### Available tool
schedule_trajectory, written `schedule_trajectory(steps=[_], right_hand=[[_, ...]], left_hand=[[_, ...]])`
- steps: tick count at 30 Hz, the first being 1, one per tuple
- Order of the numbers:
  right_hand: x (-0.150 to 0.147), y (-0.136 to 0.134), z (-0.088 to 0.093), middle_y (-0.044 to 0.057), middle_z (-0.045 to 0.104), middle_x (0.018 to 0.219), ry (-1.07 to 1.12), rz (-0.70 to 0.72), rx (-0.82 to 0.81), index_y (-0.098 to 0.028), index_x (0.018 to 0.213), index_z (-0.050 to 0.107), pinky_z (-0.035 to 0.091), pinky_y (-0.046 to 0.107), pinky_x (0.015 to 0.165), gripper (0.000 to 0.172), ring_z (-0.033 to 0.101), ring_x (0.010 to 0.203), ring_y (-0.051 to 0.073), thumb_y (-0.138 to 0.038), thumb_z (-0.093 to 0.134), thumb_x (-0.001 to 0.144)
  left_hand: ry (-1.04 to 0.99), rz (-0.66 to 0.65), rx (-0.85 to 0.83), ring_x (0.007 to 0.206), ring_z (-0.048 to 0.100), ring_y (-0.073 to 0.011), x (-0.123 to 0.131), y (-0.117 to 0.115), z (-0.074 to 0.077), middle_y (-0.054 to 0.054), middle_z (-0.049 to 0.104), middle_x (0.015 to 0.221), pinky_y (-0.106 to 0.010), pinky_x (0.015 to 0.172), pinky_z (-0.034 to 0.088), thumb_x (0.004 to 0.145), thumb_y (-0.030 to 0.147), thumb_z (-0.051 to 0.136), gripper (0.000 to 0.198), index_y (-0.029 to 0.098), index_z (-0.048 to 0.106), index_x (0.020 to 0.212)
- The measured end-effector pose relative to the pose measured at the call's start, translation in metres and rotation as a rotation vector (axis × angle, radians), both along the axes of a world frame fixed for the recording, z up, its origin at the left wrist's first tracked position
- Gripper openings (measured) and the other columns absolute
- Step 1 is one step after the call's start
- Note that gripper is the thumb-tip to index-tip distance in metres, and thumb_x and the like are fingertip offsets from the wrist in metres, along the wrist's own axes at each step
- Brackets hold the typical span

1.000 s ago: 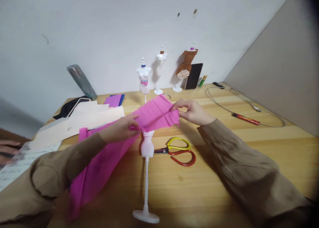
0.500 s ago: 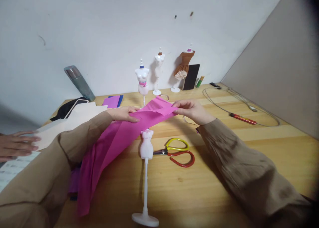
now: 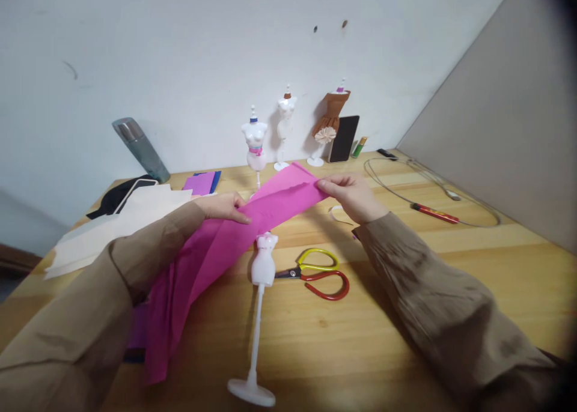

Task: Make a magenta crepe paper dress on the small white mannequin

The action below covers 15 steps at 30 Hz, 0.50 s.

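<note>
A large pink sheet of crepe paper or thin fabric [image 3: 220,250] stretches between my hands and hangs down on the left in folds. My left hand [image 3: 224,208] grips its upper edge, thumb in front and the other fingers partly hidden behind. At its right corner my right hand [image 3: 347,194] pinches the sheet between thumb and fingers. Just below the sheet is a small white mannequin [image 3: 263,262] on a stand, whose top the sheet partly covers. Scissors [image 3: 311,274] with one yellow and one red handle lie right of the mannequin, their blade tips behind it.
Along the wall stand a white mannequin with a pink band [image 3: 255,142], another white mannequin [image 3: 285,121], one dressed in brown [image 3: 334,115], and a dark phone [image 3: 345,139]. Cream sheets [image 3: 144,211] and a grey-green bottle [image 3: 140,151] are left. A cable [image 3: 374,175] and red tube [image 3: 435,213] lie right.
My right hand has drawn the sheet's corner slightly up, and its upper fold lies smoother. Another person's hand and a pale patterned thing at the left edge have gone out of view.
</note>
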State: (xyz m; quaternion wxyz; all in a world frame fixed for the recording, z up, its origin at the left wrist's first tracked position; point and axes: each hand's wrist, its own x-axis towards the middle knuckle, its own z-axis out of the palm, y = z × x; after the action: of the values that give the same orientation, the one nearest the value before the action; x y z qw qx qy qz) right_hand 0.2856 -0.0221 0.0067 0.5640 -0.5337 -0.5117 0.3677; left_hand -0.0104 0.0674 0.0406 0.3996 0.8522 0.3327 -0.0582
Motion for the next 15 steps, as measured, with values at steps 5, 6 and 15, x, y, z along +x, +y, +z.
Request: schedule_trajectory(steps=[5,6,15], right_hand=[[-0.006,-0.003,0.007,0.001,0.064,0.056,0.209,0.024,0.037,-0.018,0.056,0.067,0.055,0.033,0.062,0.035,0.058,0.056,0.015,-0.046,0.089,0.054],[-0.007,-0.005,0.009,0.001,0.062,0.056,0.238,0.044,0.039,-0.018,0.056,0.066,0.055,0.032,0.060,0.036,0.058,0.055,0.014,-0.046,0.089,0.053],[-0.013,-0.020,0.030,0.000,0.065,0.062,0.137,0.012,0.102,-0.018,0.068,0.070,0.048,0.025,0.048,0.021,0.055,0.052,0.011,-0.027,0.085,0.057]], left_hand=[[0.014,-0.053,0.043,0.061,0.060,-0.0143,-0.005,-0.018,0.021,-0.003,0.071,0.070,-0.022,0.054,0.042,0.075,0.048,0.071,0.036,0.013,0.075,0.076],[0.031,-0.072,0.029,0.063,0.062,-0.0154,-0.006,-0.023,0.026,-0.005,0.073,0.073,-0.023,0.056,0.043,0.076,0.049,0.069,0.037,0.013,0.076,0.079],[-0.159,0.113,0.115,0.058,0.053,-0.0124,-0.007,-0.074,0.024,0.000,0.065,0.064,-0.023,0.054,0.038,0.077,0.042,0.069,0.029,0.014,0.073,0.072]])
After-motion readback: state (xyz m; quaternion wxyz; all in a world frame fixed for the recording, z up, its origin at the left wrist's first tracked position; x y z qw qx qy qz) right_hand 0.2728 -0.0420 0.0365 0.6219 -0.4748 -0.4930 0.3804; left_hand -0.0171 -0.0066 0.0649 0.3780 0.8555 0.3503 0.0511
